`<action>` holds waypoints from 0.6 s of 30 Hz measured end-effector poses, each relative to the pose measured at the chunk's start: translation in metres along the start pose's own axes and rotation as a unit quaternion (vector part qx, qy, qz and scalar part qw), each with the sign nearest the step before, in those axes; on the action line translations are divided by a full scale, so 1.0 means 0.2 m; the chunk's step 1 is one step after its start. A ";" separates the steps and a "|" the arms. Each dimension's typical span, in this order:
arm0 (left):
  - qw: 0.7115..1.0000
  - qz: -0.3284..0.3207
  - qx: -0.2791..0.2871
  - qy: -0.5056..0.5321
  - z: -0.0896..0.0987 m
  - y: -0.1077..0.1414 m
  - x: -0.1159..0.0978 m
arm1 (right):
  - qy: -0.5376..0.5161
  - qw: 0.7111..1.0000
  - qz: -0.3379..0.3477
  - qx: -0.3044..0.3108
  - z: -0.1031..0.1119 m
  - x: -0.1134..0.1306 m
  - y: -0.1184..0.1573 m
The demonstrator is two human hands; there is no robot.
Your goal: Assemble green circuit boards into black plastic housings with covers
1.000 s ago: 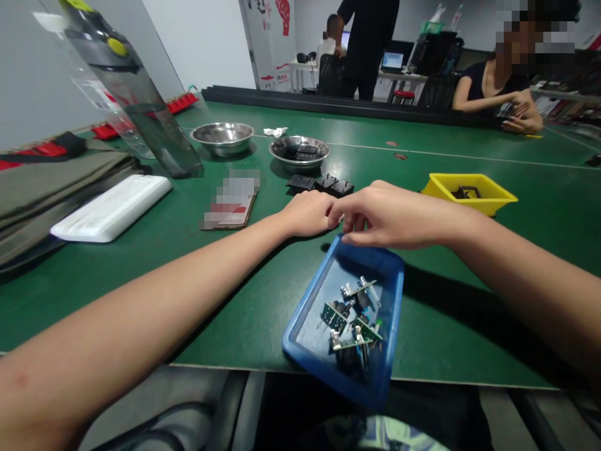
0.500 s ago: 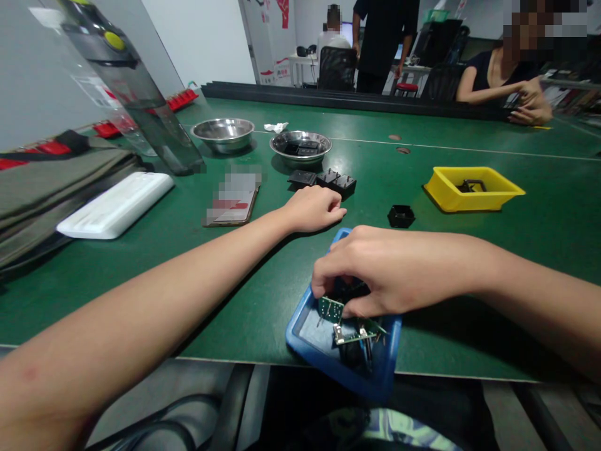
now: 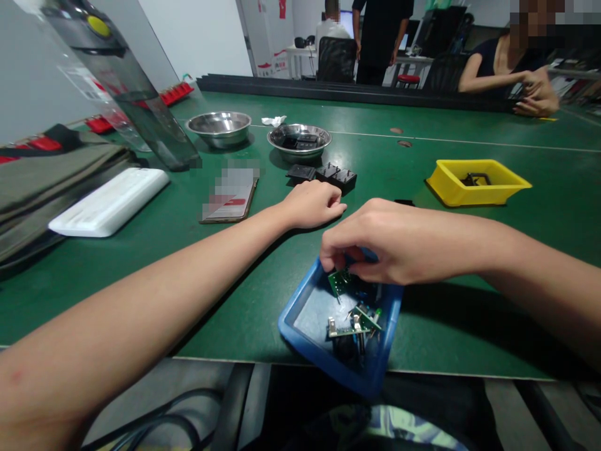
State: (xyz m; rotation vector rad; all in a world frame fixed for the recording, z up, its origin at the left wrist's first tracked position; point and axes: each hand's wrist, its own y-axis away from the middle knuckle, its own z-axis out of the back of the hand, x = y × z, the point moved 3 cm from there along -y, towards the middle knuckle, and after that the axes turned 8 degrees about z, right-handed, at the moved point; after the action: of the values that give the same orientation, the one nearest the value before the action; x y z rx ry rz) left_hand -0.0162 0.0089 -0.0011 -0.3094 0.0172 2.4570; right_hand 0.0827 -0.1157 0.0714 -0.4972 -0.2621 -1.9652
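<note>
My right hand is over the far side of a blue tray, thumb and fingers pinched on a small green circuit board. Other circuit boards with metal clips and thin wire leads lie in the tray, which reaches over the near table edge. My left hand rests closed on the green table, knuckles up; whatever its fingers may hold is hidden. Just beyond it stand black plastic housings with pins on top, beside a flat black piece.
Behind are two steel bowls, one holding black parts. A yellow bin with black parts stands right. Left are a phone, a white slab, a tall bottle and a bag. A person sits across the table.
My right hand has lifted and moved slightly away from me with the circuit board, uncovering more of the tray. My left hand stays in place. The view has shifted slightly.
</note>
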 end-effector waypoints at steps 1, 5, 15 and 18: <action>1.000 0.001 0.002 0.000 0.00 0.00 0.00 | 0.000 1.000 -0.002 -0.004 0.00 0.00 0.00; 1.000 -0.001 0.005 -0.003 0.01 0.00 0.00 | 0.012 1.000 -0.006 -0.014 0.01 -0.01 0.01; 1.000 -0.018 -0.006 -0.008 -0.02 -0.01 0.01 | -0.019 0.992 -0.033 0.118 -0.01 0.08 0.04; 1.000 -0.017 -0.007 -0.014 -0.02 -0.01 0.01 | 0.008 0.990 -0.059 0.129 -0.04 0.11 0.04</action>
State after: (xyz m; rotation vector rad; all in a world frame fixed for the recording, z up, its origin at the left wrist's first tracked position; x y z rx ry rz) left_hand -0.0164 0.0112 -0.0051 -0.2800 -0.0178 2.4293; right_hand 0.0805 -0.1409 0.0744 -0.3026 -0.5380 -2.0116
